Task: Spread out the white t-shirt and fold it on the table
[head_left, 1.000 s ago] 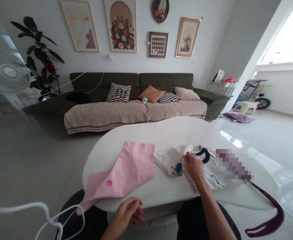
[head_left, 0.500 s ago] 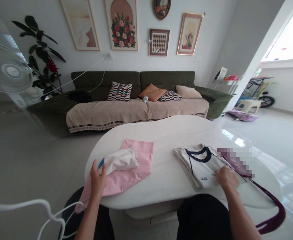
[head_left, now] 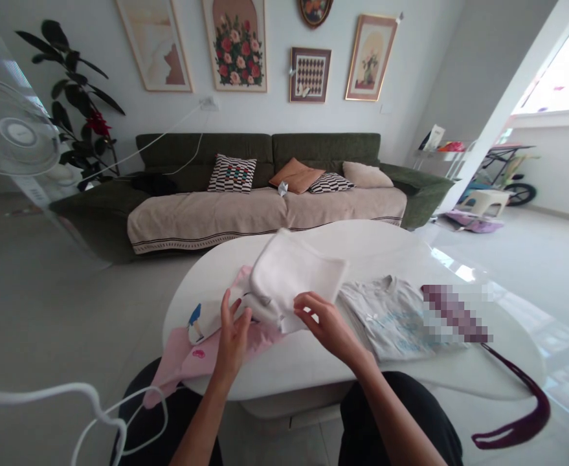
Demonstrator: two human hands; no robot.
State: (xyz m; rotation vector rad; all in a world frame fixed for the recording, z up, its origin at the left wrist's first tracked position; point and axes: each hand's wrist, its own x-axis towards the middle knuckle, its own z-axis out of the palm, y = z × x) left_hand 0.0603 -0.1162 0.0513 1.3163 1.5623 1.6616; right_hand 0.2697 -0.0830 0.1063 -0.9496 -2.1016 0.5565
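A white T-shirt [head_left: 289, 272] is raised over the left half of the table, its folds bunched at the near side. My right hand [head_left: 325, 320] pinches its near right edge. At its left side, my left hand [head_left: 233, 330] has thumb and fingers apart, close against the bunched cloth; whether it touches is unclear. Beneath lies a pink garment [head_left: 206, 359], hanging over the table's near edge. On that is a white piece of cloth with a blue print [head_left: 195, 317], partly covered. A folded grey T-shirt [head_left: 391, 317] tops the stack on the right.
The white oval table [head_left: 376, 243] stands before my knees. A maroon strap [head_left: 522, 388] hangs off its right side, beside a blurred-out patch. A white cable [head_left: 85, 395] loops at lower left. Beyond are a green sofa [head_left: 323, 152] and a fan [head_left: 19, 129].
My right hand has carried the white T-shirt from the right-hand stack leftward over the pink garment, uncovering the grey T-shirt. My left hand has moved right and no longer holds the printed white cloth.
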